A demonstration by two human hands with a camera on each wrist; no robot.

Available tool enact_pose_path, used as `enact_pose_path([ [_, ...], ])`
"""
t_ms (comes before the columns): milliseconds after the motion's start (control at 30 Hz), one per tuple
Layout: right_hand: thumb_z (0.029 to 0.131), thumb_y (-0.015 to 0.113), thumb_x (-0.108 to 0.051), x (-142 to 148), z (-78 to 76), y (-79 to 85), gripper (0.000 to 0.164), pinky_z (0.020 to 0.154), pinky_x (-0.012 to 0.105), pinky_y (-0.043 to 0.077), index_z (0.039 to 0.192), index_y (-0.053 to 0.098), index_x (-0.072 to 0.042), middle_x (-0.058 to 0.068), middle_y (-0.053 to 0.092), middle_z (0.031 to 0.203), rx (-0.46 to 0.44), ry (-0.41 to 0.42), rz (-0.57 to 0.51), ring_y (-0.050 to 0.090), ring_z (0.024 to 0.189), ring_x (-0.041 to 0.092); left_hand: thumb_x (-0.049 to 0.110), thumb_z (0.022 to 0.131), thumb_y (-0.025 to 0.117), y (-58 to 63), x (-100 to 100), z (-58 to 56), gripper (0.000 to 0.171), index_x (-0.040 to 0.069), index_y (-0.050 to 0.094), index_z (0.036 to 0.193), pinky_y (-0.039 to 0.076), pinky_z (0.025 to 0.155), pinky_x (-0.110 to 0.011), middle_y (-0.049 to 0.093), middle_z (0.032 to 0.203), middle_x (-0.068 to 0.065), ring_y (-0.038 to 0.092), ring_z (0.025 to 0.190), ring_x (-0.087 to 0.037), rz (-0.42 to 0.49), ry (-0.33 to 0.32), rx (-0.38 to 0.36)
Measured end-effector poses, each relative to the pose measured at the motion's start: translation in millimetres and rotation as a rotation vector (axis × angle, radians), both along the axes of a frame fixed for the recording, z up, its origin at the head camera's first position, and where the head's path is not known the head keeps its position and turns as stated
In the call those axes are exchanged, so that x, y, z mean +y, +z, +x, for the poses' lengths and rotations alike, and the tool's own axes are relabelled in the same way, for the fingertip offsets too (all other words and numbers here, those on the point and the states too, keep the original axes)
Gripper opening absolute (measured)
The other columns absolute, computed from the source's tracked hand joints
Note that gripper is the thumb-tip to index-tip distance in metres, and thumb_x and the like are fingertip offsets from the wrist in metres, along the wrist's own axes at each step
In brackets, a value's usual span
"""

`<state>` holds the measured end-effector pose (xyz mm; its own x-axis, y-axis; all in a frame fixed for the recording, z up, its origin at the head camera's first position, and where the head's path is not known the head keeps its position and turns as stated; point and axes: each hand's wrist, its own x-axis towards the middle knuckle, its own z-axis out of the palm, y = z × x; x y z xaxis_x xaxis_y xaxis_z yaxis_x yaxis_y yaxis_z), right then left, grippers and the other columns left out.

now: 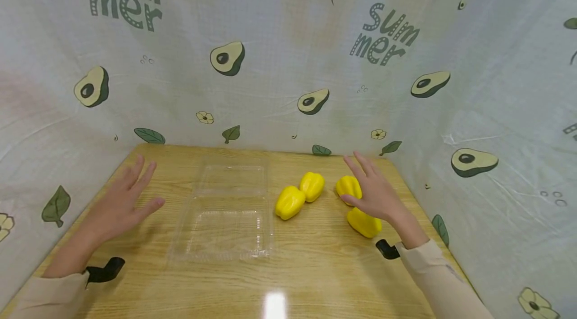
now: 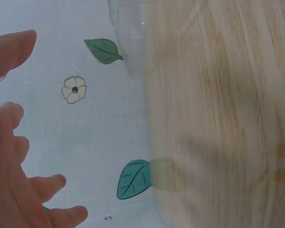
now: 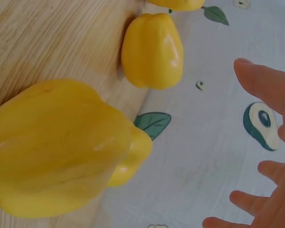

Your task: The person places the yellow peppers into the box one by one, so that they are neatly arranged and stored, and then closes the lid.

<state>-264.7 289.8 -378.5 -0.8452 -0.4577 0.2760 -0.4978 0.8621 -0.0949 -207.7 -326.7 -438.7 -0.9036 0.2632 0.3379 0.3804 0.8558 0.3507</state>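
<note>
My left hand [image 1: 118, 209] hovers over the left side of the table, fingers spread and holding nothing. To its right lies a clear plastic clamshell container [image 1: 224, 198], its lid folded back toward the far wall. My right hand [image 1: 375, 193], also spread and holding nothing, is above two yellow bell peppers at the right, overlapping the farther pepper [image 1: 348, 188] in the head view. The nearer pepper [image 1: 366, 224] lies below the palm and looms large in the right wrist view. Between container and right hand, another yellow pepper [image 1: 290, 203] touches a fourth pepper [image 1: 312, 186].
The wooden table [image 1: 311, 264] is enclosed at the back and sides by a pale cloth [image 1: 270, 23] printed with avocados, leaves and lettering. Black straps with a protruding piece [image 1: 105, 270] sit at both wrists.
</note>
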Motion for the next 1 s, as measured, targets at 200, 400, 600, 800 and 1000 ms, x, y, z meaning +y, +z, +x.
enact_pose_path([
  [200,0.094,0.083,-0.036,-8.1,-3.5,-0.6,0.101,0.113,0.074,0.038,0.171,0.02,-0.019,0.02,0.014,0.176,-0.038,0.013,-0.011,0.029,0.153,0.052,0.042,0.106,0.064,-2.8,8.1,0.6,0.095,0.025,-0.002,0.171,0.029,0.098,-0.088,-0.015,0.177,-0.005,0.012,0.155,-0.061,0.072,-0.009,-0.11],
  [400,0.094,0.083,-0.033,-17.9,-7.9,-3.7,0.097,0.112,0.073,0.04,0.17,0.024,-0.019,0.019,0.018,0.176,-0.086,0.042,-0.026,0.032,0.152,0.052,0.036,0.108,0.063,-4.3,17.1,2.1,0.091,0.026,-0.002,0.172,0.024,0.102,-0.089,-0.014,0.178,-0.008,0.01,0.156,-0.06,0.206,-0.064,-0.186],
  [600,0.094,0.084,-0.03,-29.8,-10.3,-4.6,0.095,0.11,0.071,0.043,0.17,0.027,-0.02,0.017,0.021,0.175,-0.12,0.077,-0.05,0.032,0.152,0.049,0.021,0.109,0.062,-8.7,24.4,2.8,0.086,0.019,0.002,0.172,0.047,0.099,-0.075,-0.005,0.177,-0.021,0.046,0.138,-0.061,0.316,-0.166,-0.194],
  [800,0.094,0.084,-0.028,-39.7,-12.0,-3.7,0.093,0.111,0.071,0.042,0.169,0.029,-0.024,0.015,0.023,0.175,-0.146,0.112,-0.077,0.033,0.153,0.047,0.019,0.11,0.061,-12.8,29.7,3.9,0.083,0.023,0.006,0.172,0.051,0.096,-0.074,0.0,0.178,-0.018,0.052,0.136,-0.054,0.375,-0.203,-0.227],
  [1000,0.093,0.086,-0.026,-46.6,-15.6,-6.0,0.091,0.111,0.071,0.042,0.168,0.033,-0.022,0.016,0.026,0.173,-0.15,0.152,-0.091,0.035,0.152,0.048,0.021,0.111,0.058,-19.6,33.1,4.4,0.079,0.031,0.007,0.171,0.06,0.093,-0.043,0.001,0.178,-0.013,0.051,0.137,-0.05,0.432,-0.222,-0.283],
])
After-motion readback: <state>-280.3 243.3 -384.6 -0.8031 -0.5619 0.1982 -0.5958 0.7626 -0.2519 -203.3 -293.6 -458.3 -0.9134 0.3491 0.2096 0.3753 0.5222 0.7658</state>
